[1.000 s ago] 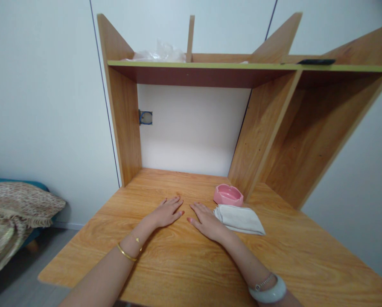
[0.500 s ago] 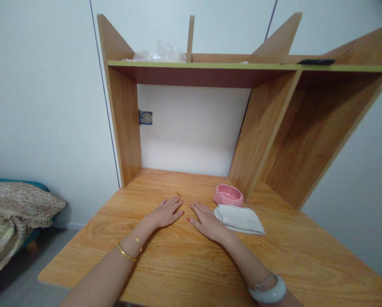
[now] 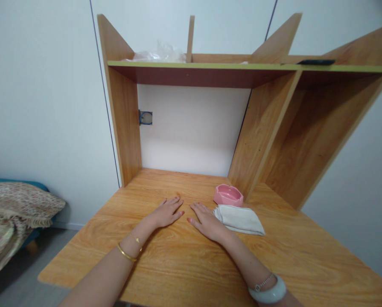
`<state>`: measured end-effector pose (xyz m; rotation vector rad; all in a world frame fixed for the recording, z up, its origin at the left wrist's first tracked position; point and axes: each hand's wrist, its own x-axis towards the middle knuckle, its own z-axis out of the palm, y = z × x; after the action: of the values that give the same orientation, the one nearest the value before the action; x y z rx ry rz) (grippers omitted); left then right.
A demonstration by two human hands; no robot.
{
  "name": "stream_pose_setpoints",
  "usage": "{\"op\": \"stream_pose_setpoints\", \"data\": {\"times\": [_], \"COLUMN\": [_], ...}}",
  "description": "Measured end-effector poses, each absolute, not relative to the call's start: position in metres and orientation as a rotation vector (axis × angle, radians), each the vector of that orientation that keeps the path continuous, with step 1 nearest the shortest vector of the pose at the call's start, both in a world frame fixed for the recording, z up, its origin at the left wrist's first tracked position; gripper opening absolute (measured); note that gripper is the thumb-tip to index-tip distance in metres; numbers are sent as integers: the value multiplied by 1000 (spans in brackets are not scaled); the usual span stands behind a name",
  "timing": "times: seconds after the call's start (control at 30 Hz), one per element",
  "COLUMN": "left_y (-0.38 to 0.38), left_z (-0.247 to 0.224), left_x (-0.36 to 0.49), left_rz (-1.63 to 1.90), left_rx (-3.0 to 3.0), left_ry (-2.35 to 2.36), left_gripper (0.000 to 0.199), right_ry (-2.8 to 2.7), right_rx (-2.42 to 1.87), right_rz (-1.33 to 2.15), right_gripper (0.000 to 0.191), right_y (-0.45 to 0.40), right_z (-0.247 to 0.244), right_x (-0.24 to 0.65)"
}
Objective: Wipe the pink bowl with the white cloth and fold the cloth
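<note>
Palm down on the wooden desk [image 3: 184, 268], my left hand [image 3: 167, 213] lies flat with its fingers stretched out and nothing in it. My right hand [image 3: 207, 222] rests flat beside it, thumb apart from the fingers, also holding nothing. Just right of my right hand is a folded white cloth [image 3: 240, 219], its left edge close to the hand. Behind the cloth sits a pink ashtray-like bowl [image 3: 228, 196] with angular sides, near the upright panel.
A wooden shelf unit [image 3: 191, 73] rises from the back of the desk. On its top lie a clear plastic bag [image 3: 160, 53] and a flat black object [image 3: 317, 62]. An open wall socket box [image 3: 146, 118] shows at the back. A patterned blanket [image 3: 14, 213] lies at left.
</note>
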<state>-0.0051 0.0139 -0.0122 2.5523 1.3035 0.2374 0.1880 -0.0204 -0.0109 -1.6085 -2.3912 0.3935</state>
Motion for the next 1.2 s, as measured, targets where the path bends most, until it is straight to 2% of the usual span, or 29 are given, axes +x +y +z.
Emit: {"op": "stream_pose_setpoints", "data": {"times": [1.2], "left_y": [13], "left_z": [-10], "left_x": [-4], "left_rz": [214], "left_rx": [2557], "left_ry": [1310], "left_gripper": [61], "right_ry": [-2388], "right_rx": [-1620], "right_rz": [393], "right_gripper": [64], "right_y": [-22], "right_z": [-9], "right_x": [187]}}
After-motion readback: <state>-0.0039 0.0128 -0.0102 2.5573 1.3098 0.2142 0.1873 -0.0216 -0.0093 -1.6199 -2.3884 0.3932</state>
